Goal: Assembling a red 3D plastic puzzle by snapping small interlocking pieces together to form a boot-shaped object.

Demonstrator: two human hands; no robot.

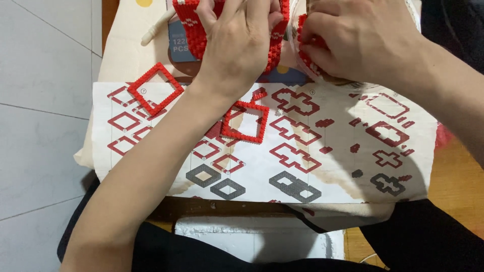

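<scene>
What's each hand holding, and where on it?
Left hand grips the red brick model over its top; right hand pinches red bricks at their edge.

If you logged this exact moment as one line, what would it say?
left hand: on red brick model | right hand: pressing red bricks | instruction sheet: two red square frames on it

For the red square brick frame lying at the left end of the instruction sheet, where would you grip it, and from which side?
Probably best from above: pinch one bar of the red square frame, with one finger in its open middle and one outside. It lies flat on the instruction sheet, corner-on like a diamond, clear of the left hand, so its left bars are the freest.
</scene>
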